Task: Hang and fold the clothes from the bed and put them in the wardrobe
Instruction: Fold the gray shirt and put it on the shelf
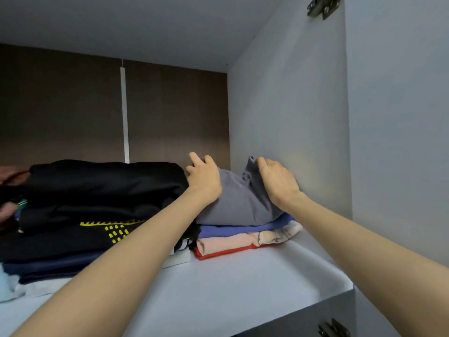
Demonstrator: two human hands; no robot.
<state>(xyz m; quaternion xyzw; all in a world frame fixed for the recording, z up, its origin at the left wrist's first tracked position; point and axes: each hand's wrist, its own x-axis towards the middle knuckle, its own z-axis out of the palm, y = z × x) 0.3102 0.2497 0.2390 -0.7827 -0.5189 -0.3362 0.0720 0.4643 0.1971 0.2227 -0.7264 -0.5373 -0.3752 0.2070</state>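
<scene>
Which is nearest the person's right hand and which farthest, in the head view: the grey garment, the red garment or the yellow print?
1. grey garment: top of the right pile, pinched by the right hand.
2. red garment: bottom of the same pile, below the hand.
3. yellow print: on the black stack, well off to the left.

Cannot make out the far fingers of the left hand [204, 181] or the fingertips of the right hand [277, 183], lost behind folds of the grey garment [238, 203]; only front edges to see of the folded pieces [226, 246] beneath it. Blurred and cut by the left edge, a reddish cloth [9, 176] beside the black pile [104, 186]; cut by the bottom edge, a hinge [334, 328].
</scene>
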